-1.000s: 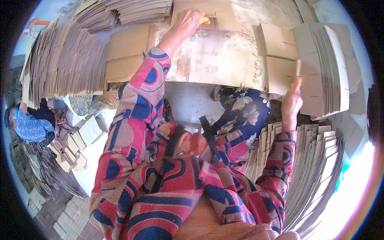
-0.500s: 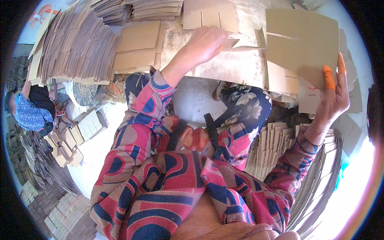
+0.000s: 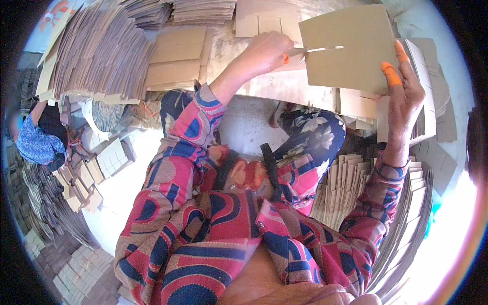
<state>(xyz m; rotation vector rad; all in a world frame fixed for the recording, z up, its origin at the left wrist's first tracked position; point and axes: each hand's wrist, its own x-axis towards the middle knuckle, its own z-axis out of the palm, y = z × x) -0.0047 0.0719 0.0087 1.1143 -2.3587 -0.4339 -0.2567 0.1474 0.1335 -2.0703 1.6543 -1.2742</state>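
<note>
Gripping slotted sheet [image 3: 351, 56] at right edge: right fingers [image 3: 390, 74] (left fingers [image 3: 285, 58] pinching cardboard piece [image 3: 298, 51])

Shows smooth, matt card across the cardboard sheet [image 3: 351, 48] at the right hand [image 3: 407, 94]. Looks dull and rubbery on that hand's orange finger covers [image 3: 391, 74]. Appears stained and worn on the worktop [image 3: 300, 90] near the left hand [image 3: 265, 52], rough with edges on the cardboard stack [image 3: 101, 56] farther left. Reads as matt cloth in the sleeve [image 3: 195, 119] below it.
</note>
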